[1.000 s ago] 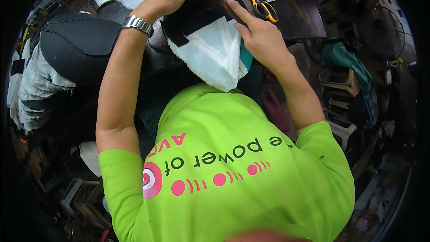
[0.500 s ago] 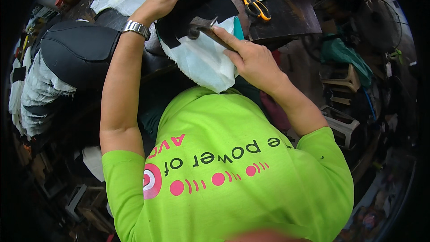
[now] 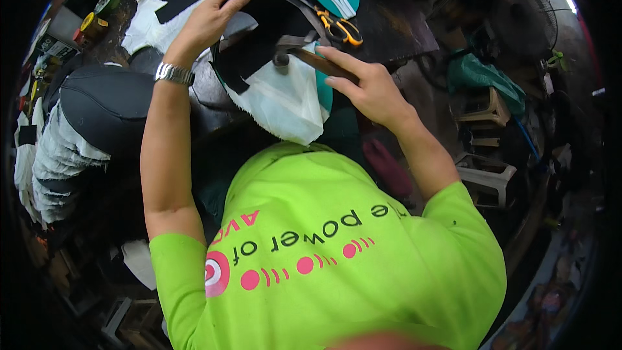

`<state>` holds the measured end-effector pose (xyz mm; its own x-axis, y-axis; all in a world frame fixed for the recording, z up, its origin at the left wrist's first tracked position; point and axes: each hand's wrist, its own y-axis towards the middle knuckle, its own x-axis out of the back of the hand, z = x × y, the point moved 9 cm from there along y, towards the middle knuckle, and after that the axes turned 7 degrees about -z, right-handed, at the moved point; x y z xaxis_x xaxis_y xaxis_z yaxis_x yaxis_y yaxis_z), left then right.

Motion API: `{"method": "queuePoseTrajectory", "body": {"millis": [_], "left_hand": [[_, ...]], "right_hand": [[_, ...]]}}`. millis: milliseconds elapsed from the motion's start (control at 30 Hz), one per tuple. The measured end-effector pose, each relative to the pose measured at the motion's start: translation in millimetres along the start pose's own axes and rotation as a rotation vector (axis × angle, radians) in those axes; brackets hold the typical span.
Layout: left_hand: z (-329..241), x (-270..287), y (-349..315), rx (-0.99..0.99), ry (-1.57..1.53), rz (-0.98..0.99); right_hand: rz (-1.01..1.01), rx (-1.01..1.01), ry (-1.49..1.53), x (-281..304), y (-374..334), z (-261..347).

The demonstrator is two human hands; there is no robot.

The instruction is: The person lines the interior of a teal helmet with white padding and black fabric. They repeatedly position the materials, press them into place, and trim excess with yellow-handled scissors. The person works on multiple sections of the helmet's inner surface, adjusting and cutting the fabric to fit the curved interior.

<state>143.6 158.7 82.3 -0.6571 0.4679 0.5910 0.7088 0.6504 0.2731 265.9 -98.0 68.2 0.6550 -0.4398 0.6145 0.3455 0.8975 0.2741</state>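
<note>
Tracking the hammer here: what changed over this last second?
The right hand brought the hammer toward the green shirt, to the edge of the white cloth; the view shifted too. Nothing was taken or released. The left hand stays by the black piece, scissors on the table.

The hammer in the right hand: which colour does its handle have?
The hammer's handle is brown, with a wooden look; it shows best in the head view.
</note>
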Motion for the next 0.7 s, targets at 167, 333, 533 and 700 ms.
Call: {"method": "queuePoseTrajectory", "body": {"millis": [167,333,533,700], "left_hand": [[-147,103,-39,-0.366,0.032,-0.436],[-209,45,-97,-0.950,0.641,-0.750],[-107,-94,-162,-0.942,0.644,-0.174],[-87,-84,-181,-0.781,0.363,-0.124]], "right_hand": [[-0.472,-0.030,-0.070,87,-15,-37],[-0.645,-0.051,-0.586,131,-8,-107],[-0.440,-0.136,-0.762,113,9,-178],[-0.418,-0.079,-0.743,87,31,-119]]}}
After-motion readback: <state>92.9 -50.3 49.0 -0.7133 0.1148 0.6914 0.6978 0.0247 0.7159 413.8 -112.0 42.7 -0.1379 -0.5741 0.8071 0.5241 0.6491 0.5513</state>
